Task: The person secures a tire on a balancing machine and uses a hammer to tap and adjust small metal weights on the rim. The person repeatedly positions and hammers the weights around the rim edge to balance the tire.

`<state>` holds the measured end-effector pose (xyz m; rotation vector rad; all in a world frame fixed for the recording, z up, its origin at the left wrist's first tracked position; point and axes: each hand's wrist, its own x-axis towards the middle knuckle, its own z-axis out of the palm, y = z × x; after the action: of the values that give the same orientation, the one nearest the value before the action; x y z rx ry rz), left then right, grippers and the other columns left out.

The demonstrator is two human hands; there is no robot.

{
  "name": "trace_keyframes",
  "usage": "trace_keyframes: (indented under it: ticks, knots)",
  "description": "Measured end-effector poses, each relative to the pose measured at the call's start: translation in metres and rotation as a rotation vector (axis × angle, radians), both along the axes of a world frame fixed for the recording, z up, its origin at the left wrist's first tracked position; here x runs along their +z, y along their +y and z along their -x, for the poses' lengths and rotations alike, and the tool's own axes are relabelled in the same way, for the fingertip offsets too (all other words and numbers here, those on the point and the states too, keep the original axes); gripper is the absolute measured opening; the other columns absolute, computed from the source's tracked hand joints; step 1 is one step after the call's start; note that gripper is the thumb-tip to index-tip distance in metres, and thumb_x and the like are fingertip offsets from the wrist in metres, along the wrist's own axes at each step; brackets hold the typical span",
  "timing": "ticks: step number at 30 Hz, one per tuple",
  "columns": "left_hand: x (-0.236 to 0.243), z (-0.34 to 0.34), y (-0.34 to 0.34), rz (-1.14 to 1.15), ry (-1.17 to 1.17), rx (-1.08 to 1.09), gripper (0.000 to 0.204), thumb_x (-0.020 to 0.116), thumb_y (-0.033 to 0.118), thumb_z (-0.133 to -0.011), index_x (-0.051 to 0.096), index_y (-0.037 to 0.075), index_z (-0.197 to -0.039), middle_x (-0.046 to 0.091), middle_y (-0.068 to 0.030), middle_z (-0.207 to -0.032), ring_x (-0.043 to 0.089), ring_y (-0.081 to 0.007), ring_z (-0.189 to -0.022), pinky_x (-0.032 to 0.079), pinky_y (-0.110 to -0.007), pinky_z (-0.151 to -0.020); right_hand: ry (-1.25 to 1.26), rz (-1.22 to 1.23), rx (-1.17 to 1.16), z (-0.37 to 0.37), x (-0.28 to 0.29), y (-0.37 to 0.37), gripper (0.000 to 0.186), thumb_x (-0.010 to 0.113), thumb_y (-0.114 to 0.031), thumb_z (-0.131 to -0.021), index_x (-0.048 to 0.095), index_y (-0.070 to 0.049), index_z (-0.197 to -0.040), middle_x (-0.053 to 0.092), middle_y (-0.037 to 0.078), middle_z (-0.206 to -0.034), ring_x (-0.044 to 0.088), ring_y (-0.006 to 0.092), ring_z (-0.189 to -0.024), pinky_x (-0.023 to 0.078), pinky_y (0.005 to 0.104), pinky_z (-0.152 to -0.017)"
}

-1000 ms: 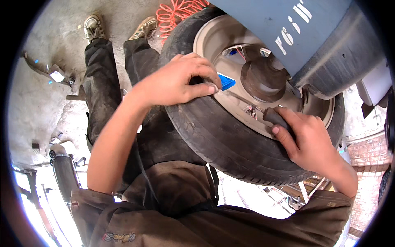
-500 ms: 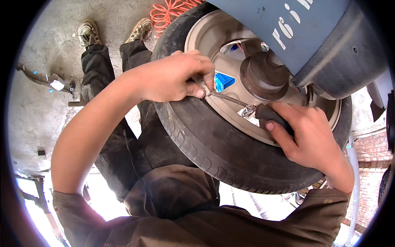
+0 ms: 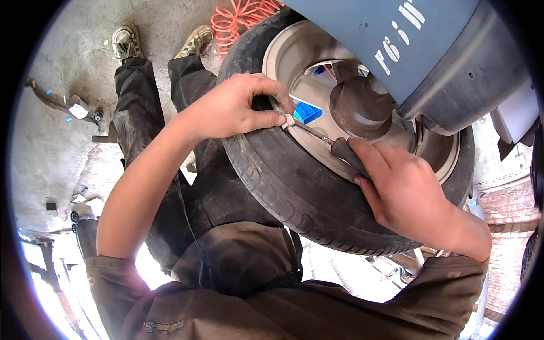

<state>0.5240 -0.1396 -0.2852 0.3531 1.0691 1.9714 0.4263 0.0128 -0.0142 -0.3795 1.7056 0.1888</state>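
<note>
A black tyre [image 3: 317, 195] on a pale metal wheel rim [image 3: 324, 157] is mounted before me on a dark round hub [image 3: 362, 110]. At the rim's near left edge, my left hand [image 3: 249, 107] pinches a small pale piece [image 3: 289, 120] between thumb and fingers; its exact kind is unclear. My right hand [image 3: 405, 187] grips the dark handle of a screwdriver [image 3: 348, 154]. The screwdriver's metal shaft lies across the rim, and its tip meets the small pale piece. My right fingers partly hide the handle.
A blue-grey machine housing [image 3: 391, 39] with a dark lower casing [image 3: 453, 85] overhangs the wheel at upper right. Through a rim opening shows a blue object [image 3: 307, 112]. A coiled orange hose [image 3: 241, 20] lies on the floor beyond the tyre. Scraps [image 3: 78, 111] lie at left.
My right hand and the screwdriver handle have moved left, closer to the small pale piece. My left fingers have shifted, so more of that piece shows. The whole view has moved slightly.
</note>
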Motion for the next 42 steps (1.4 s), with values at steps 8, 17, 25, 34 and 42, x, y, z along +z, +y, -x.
trace_keyframes:
  ticks: [8,17,25,34,42]
  knots:
    - [0.002,-0.011,0.003,-0.008,-0.052,0.072,0.012,0.08,0.011,-0.089,0.077,0.004,-0.098,0.078,-0.0071,-0.11,0.068,-0.0238,-0.111,0.049,-0.039,-0.103,0.0,-0.039,0.131,-0.006,0.013,-0.025,0.058,0.075,-0.013,-0.087,0.054,0.003,-0.139,0.062,0.016,-0.089,0.069,0.0333,-0.073,0.053,0.0454,-0.058]
    - [0.005,-0.016,0.001,0.003,-0.054,0.165,0.01,0.079,0.006,-0.089,0.077,0.001,-0.098,0.078,-0.0092,-0.11,0.069,-0.0247,-0.108,0.051,-0.039,-0.101,-0.346,-0.288,-0.295,0.041,-0.024,-0.04,0.028,0.057,-0.019,-0.104,0.059,0.009,-0.1,0.067,0.027,-0.076,0.069,0.0459,-0.071,0.055,0.0501,-0.067]
    - [-0.002,-0.018,0.001,0.0,0.067,0.12,0.024,0.069,0.011,-0.096,0.075,0.003,-0.119,0.075,-0.0109,-0.117,0.065,-0.0277,-0.116,0.046,-0.041,-0.108,-0.422,-0.514,-0.729,0.052,-0.04,-0.017,0.034,0.054,-0.026,-0.107,0.064,0.007,-0.106,0.065,0.02,-0.076,0.065,0.0312,-0.073,0.051,0.0435,-0.074]
    - [0.006,-0.016,0.002,-0.013,0.018,0.121,0.016,0.074,0.008,-0.093,0.077,0.0,-0.108,0.077,-0.0098,-0.114,0.067,-0.0264,-0.114,0.047,-0.041,-0.107,-0.154,-0.079,0.109,0.001,0.005,-0.02,0.054,0.067,-0.011,-0.095,0.048,0.009,-0.14,0.067,0.021,-0.077,0.067,0.0434,-0.066,0.054,0.0524,-0.063]
    - [-0.001,-0.019,0.003,0.008,0.066,0.144,0.021,0.072,0.004,-0.093,0.076,0.0,-0.113,0.076,-0.0113,-0.115,0.066,-0.0274,-0.115,0.048,-0.041,-0.105,-0.495,0.205,0.003,0.042,-0.035,-0.046,0.023,0.067,-0.009,-0.089,0.06,0.014,-0.091,0.06,0.021,-0.068,0.063,0.0388,-0.056,0.052,0.0487,-0.053]
